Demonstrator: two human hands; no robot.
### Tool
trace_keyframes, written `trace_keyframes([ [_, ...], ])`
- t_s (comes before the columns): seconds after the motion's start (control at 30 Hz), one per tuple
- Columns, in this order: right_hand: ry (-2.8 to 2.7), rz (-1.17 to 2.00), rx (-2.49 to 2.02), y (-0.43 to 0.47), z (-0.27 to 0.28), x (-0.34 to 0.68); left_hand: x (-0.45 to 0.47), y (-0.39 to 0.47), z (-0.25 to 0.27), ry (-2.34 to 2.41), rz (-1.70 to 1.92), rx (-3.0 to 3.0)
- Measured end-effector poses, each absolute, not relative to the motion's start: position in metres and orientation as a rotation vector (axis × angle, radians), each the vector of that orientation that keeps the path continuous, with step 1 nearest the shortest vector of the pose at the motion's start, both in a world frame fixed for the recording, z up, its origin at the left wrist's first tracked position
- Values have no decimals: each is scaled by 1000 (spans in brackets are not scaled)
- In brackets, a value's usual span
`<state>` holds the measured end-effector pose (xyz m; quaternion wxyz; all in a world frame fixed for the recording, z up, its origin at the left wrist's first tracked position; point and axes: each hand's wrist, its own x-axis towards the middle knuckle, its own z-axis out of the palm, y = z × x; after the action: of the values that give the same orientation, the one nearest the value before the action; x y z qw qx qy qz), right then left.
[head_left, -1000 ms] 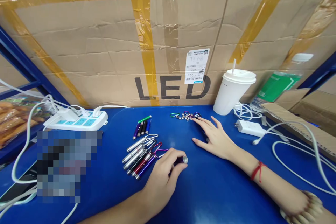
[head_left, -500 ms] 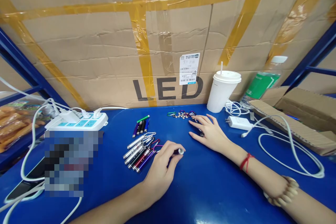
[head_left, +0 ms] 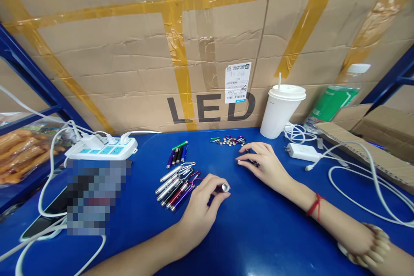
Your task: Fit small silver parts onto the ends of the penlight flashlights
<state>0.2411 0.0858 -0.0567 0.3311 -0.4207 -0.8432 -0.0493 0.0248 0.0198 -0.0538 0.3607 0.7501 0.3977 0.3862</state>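
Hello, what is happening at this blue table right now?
A person works with both bare hands on a blue table. The left hand grips a small dark flashlight with a silver tip, beside a pile of similar keychain flashlights. The right hand is curled over a small dark part on the table, just in front of a cluster of button batteries. A white cup with a straw and a power strip stand further back.

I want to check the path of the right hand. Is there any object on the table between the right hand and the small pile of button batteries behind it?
Nothing visible. The right hand, fingers curled on a small dark part, is just in front of the button batteries; only bare blue table lies between. The left hand holds a small flashlight off that path.
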Motion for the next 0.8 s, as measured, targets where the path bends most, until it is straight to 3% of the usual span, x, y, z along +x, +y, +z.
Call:
trace_keyframes([
  [0.33, -2049, 318, -774, 38, -30, 205, 22, 21, -53, 1074, 938, 2019],
  [0.8, -2225, 237, -763, 44, -40, 214, 26, 23, -52, 1128, 923, 1927],
])
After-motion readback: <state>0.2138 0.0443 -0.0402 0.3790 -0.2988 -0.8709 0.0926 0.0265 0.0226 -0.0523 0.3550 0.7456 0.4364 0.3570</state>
